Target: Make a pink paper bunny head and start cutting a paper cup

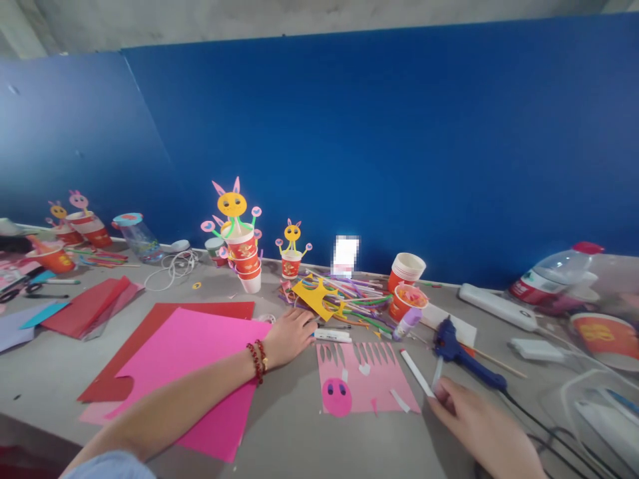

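Observation:
My left hand (290, 336) lies palm down with its fingers stretched out, at the near edge of a pile of coloured pipe cleaners (357, 296) and a yellow cut-out sheet (319, 298). White markers (333, 335) lie just right of its fingertips. My right hand (474, 422) pinches the near end of a white marker (417, 372) with a red tip. A short translucent piece (438, 371) stands up by its fingertips. Between my hands lies a pink sheet (367, 392) with leaf-shaped cuts along its top. On it rest a bright pink circle (337, 397) with two eyes and small scraps.
Bright pink (200, 359) and red paper (164, 319) lie under my left forearm. A blue glue gun (462, 359) with a black cable lies beyond my right hand. Decorated paper cups (244, 253), a stack of cups (407, 269) and a plastic bottle (556, 273) stand near the blue wall.

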### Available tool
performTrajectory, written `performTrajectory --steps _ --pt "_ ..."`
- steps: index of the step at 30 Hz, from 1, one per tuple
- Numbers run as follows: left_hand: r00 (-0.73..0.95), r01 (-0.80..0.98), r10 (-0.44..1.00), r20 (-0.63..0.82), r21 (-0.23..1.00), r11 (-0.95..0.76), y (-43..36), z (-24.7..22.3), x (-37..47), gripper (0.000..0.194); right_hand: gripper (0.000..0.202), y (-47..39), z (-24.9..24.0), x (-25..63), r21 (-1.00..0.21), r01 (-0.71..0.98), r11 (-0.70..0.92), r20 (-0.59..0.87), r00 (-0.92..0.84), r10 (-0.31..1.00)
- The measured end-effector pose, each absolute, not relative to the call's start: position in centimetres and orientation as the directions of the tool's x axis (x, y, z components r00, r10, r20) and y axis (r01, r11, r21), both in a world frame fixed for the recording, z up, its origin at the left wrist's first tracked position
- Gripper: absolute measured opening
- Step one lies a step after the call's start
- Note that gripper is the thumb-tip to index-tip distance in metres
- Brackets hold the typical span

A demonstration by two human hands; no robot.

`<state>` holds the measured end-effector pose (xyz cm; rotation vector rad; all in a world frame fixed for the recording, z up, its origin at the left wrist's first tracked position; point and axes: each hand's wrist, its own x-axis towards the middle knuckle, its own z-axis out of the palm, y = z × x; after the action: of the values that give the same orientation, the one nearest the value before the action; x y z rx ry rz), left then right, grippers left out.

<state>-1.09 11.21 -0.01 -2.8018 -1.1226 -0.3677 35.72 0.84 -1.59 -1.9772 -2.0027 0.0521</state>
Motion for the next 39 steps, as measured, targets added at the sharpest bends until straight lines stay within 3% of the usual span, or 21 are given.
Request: performTrajectory --steps 4,8,12,15,18,20,24,28,33,37,39 --pt "0.692 0.700 0.673 0.261 -0.013 -0.714 11.0 -0.3 -1.0 0.017 0.025 0.8 -0.7 35.9 -0.352 0.935 -0.033 -0.035 0.023 0.999" --pt "0.685 0.703 0.680 0.262 0.007 -0.711 10.8 -0.2 -1.2 0.020 0.027 -0.3 1.1 35.2 -0.544 0.836 -0.069 -0.025 0.066 0.997" --pt "0.677 0.671 0.670 0.305 0.119 -0.732 9.2 1.0 -0.7 0.026 0.027 -1.3 3.3 32.0 -0.874 0.483 -0.063 -0.014 0.105 0.994" --pt "0.711 0.518 0.599 0.369 0.301 -0.801 6.7 2.3 0.6 0.027 0.043 -1.3 4.1 28.3 -0.975 0.212 -0.061 -0.042 0.093 0.995" --pt "0.772 0.353 0.533 0.347 0.463 -0.813 4.3 3.2 2.1 0.032 0.034 -0.6 4.0 24.6 -0.999 0.043 -0.019 -0.020 -0.035 0.999" --pt "0.777 0.383 0.580 0.245 0.547 -0.744 3.2 3.4 2.8 0.030 0.024 -0.1 3.8 22.7 -0.994 0.038 0.100 0.094 -0.131 0.987" --pt "0.722 0.499 0.690 0.054 0.650 -0.573 2.6 3.5 2.7 0.019 0.023 0.4 3.5 20.9 -0.943 0.117 0.311 0.290 -0.165 0.943" --pt "0.729 0.502 0.682 0.060 0.630 -0.593 2.4 3.7 1.9 0.025 0.029 -0.4 3.4 20.5 -0.960 0.112 0.258 0.227 -0.231 0.946" --pt "0.848 0.381 0.521 0.098 0.572 -0.726 1.2 3.9 2.1 0.039 0.052 -2.2 3.0 20.1 -0.997 0.056 0.058 0.038 -0.306 0.951" --pt "0.896 0.301 0.440 0.069 0.634 -0.713 -0.4 4.4 1.6 0.051 0.052 -4.8 2.4 20.9 -0.984 0.141 0.111 0.042 -0.421 0.906" --pt "0.930 0.257 0.368 0.001 0.714 -0.651 -1.3 4.6 0.3 0.053 0.049 -6.3 2.7 23.0 -0.959 0.234 0.158 0.068 -0.355 0.932"
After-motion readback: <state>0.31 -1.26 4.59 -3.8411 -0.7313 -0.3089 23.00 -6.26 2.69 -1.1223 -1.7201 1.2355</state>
